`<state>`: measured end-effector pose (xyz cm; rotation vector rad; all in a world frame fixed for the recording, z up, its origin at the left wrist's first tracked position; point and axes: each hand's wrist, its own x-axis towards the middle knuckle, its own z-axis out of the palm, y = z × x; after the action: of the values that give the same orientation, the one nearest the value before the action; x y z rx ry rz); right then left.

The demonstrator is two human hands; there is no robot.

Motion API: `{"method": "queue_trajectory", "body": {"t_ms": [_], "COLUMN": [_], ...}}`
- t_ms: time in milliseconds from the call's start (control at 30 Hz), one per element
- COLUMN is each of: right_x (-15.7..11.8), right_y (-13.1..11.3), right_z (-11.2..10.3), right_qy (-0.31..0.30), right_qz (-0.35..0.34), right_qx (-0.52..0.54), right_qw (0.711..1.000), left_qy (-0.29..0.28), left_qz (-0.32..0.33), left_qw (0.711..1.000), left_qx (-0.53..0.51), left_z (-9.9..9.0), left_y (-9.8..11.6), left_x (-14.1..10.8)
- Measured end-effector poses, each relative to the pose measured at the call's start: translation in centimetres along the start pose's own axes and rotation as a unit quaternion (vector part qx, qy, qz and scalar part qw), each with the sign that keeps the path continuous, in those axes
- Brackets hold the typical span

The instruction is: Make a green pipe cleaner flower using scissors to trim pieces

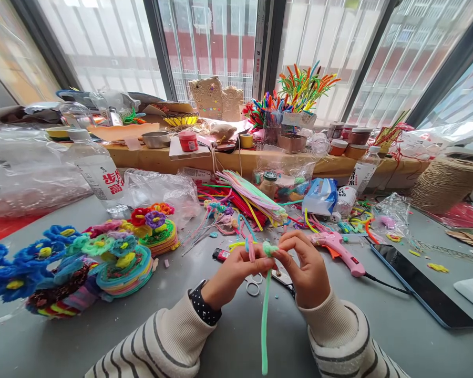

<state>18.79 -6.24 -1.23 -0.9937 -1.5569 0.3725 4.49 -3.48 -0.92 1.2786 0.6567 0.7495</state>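
Note:
A mint green pipe cleaner hangs down from between my hands, its upper end bent into a small looped bunch. My left hand pinches it near the bunch, and a pink piece shows at the fingers. On the other side my right hand grips the bunch between thumb and fingertips. Scissors lie on the table beneath the hands, partly covered. Close to my right hand rests a pink glue gun with a black cord.
Pipe-cleaner flowers and a round layered piece stand at the left. A phone lies at the right, a twine spool behind it. Bottles, a pipe-cleaner pile and a crowded wooden ledge fill the back.

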Motion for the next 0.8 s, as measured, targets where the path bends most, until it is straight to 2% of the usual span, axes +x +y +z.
{"method": "queue_trajectory", "body": {"t_ms": [167,267,367,467,567,667,800], "right_x": [-0.09,-0.05,-0.01,0.07,0.17,0.20,0.15], "right_y": [-0.16,-0.24,-0.21,-0.03,0.19,0.34,0.35], "right_z": [0.02,-0.04,-0.11,-0.07,0.13,0.33,0.52], "right_qy": [0.000,0.012,0.034,0.048,0.008,-0.042,-0.054], "right_qz": [-0.003,-0.021,-0.029,0.005,0.016,0.002,-0.006], "right_qx": [-0.005,-0.028,-0.063,-0.065,-0.065,-0.066,-0.063], "right_qw": [1.000,0.999,0.997,0.997,0.998,0.997,0.997], "left_qy": [0.002,0.015,0.068,0.131,0.154,0.154,0.147], "left_qz": [0.024,0.059,0.131,0.207,0.235,0.234,0.228], "left_qw": [0.999,0.995,0.977,0.952,0.942,0.944,0.948], "left_qx": [0.030,0.084,0.153,0.182,0.182,0.175,0.165], "left_z": [0.09,0.23,0.32,0.22,0.04,-0.09,-0.20], "left_y": [0.18,0.27,0.43,0.58,0.61,0.54,0.45], "left_x": [-0.07,-0.01,0.05,0.09,0.10,0.10,0.14]}}
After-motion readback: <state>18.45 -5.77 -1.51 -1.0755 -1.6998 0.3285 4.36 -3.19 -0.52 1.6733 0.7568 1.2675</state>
